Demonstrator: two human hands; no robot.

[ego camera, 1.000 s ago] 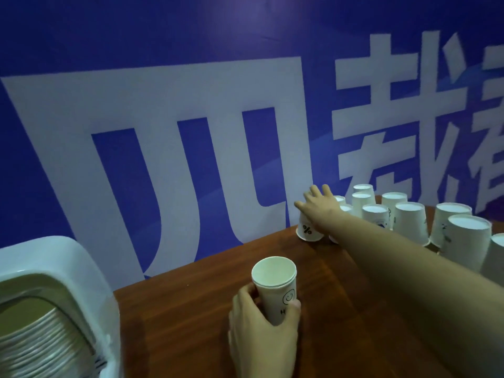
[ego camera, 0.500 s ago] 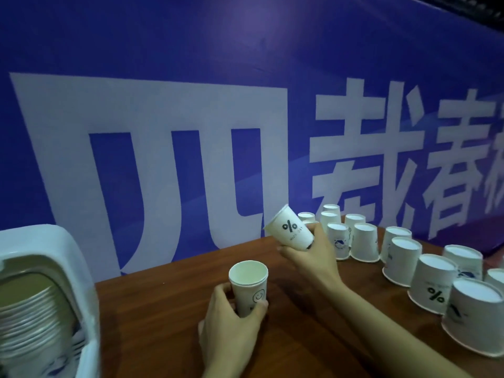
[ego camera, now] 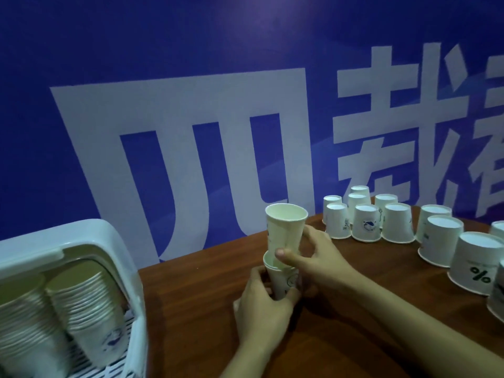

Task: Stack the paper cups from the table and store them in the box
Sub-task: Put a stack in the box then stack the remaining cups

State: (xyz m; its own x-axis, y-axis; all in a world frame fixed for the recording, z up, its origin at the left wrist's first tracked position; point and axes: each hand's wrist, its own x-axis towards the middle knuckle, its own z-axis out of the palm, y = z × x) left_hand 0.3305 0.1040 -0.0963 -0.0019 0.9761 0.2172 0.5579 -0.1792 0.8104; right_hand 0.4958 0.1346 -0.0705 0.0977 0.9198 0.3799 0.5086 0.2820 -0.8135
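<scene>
- Fingers of the right hand (ego camera: pixel 313 257) pinch the upper cup (ego camera: pixel 285 230), thumb on its near side, its base just inside the lower cup (ego camera: pixel 282 279).
- Left hand (ego camera: pixel 261 306) wraps the lower cup, which stands on the desk (ego camera: pixel 191 309).
- Both cups stand near upright, mouths up.
- Upside-down cups (ego camera: pixel 395 222) stand to the right.
- Stacks (ego camera: pixel 87 304) lie in the white box (ego camera: pixel 90 236) at left.
</scene>
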